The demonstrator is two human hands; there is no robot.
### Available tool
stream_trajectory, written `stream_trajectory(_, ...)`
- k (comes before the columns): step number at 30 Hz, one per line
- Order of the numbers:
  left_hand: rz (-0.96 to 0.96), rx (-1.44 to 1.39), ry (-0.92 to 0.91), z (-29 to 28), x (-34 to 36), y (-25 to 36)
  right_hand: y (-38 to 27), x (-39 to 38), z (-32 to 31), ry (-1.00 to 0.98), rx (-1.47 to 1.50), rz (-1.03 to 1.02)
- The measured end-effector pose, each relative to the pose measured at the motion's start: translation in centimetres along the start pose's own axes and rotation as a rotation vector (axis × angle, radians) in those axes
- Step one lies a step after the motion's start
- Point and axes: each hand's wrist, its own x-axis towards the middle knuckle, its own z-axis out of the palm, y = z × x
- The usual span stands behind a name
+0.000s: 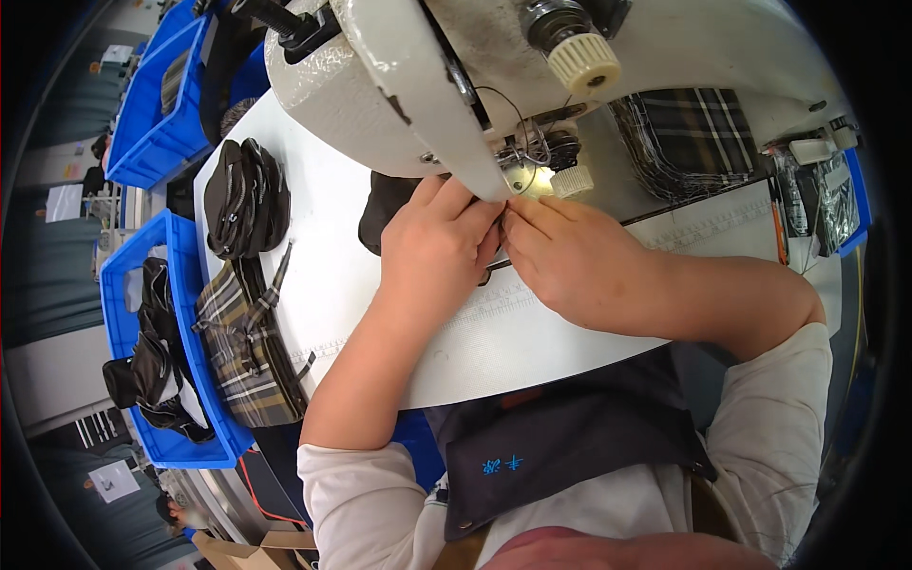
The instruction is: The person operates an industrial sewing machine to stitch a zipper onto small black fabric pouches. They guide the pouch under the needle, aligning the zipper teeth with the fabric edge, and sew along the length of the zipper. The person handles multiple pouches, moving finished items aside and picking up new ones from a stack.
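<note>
Dark cloth (378,214) sits on the table (456,366), in from the near edge, under and left of your left hand (437,237), the nearer one; long axis hidden. Left fingers clamp the cloth; right hand (570,256) meets them, fingers together, can't tell if gripping. Sewing machine (408,95) looms just above your fingertips, blocking from the far side. Dark pouches (245,199) and plaid piece (247,342) by left edge, blue bin (204,418) beyond; plaid stack (698,142) toward far right corner.
</note>
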Motion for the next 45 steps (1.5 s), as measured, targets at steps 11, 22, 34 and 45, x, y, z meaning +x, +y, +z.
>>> stream_trajectory(11, -0.019, 0.049, -0.060, -0.13, -0.44, 0.76, 0.24, -0.15, -0.88, -0.036, -0.072, -0.070)
stream_trajectory(22, -0.112, -0.021, -0.048, 0.56, -0.12, 0.51, 0.94, 0.32, -0.11, -0.039, -0.060, 0.030)
stream_trajectory(34, -0.067, 0.047, -0.025, 0.11, -0.52, 0.89, 0.19, -0.19, -0.60, -0.052, -0.083, -0.079)
stream_trajectory(45, -0.078, -0.038, -0.011, 0.22, -0.39, 0.67, 0.05, -0.35, -0.68, -0.038, -0.143, -0.081)
